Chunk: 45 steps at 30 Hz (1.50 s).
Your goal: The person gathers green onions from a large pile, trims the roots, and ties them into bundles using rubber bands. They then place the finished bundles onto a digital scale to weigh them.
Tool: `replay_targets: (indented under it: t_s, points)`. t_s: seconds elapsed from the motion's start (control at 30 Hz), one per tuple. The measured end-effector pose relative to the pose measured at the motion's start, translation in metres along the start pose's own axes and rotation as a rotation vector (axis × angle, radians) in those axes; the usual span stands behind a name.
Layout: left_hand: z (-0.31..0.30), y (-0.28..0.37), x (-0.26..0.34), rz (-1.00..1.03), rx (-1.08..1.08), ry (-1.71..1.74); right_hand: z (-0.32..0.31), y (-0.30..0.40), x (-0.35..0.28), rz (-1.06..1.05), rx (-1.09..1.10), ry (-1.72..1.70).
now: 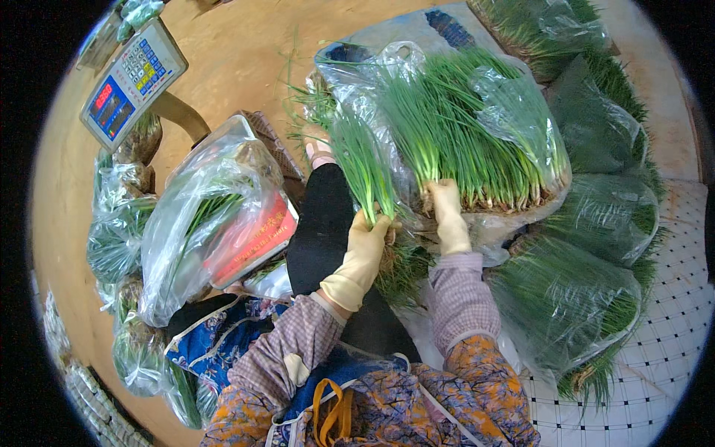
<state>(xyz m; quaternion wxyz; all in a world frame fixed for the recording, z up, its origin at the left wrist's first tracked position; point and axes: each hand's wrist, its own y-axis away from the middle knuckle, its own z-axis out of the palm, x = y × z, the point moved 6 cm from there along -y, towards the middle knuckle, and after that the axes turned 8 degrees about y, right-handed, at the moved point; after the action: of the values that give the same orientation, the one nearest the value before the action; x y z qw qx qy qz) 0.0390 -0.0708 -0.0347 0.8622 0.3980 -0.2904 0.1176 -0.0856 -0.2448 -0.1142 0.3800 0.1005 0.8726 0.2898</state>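
My left hand (366,246), in a cream rubber glove, is closed around the root end of a small bunch of green onions (363,162), leaves pointing away from me. To its right, my right hand (446,209), gloved alike, grips the root ends of another bunch (416,134) at the left side of a large pile of green onions (480,156). That pile lies on clear plastic, and a plastic sheet partly covers its right part. Loose green onions (405,274) with tangled roots lie below, between my forearms.
At the left, a digital scale display (134,84) stands above its pan (290,234), which bears a plastic bag of green onions (206,212). Bagged green onions (131,246) line the far left. More plastic-wrapped bundles (570,296) curve along the right. My leg (321,223) stretches between scale and pile.
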Motion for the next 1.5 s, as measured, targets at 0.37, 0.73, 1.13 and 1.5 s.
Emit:
replay_targets:
  t_s: [0.37, 0.73, 1.13, 1.5]
  points:
    - [0.003, 0.003, -0.011, -0.055, -0.078, 0.127, -0.021, 0.078, 0.009, 0.033, -0.705, -1.492]
    - [-0.004, 0.021, -0.016, -0.026, -0.319, 0.157, -0.035, 0.187, -0.055, -0.478, 0.004, -0.244]
    - [0.012, 0.061, 0.012, -0.132, -0.42, 0.166, -0.005, 0.276, -0.062, -1.136, 0.192, 0.36]
    - [0.011, 0.066, 0.007, -0.207, -0.501, 0.098, -0.055, 0.231, -0.083, -0.763, 0.073, -0.052]
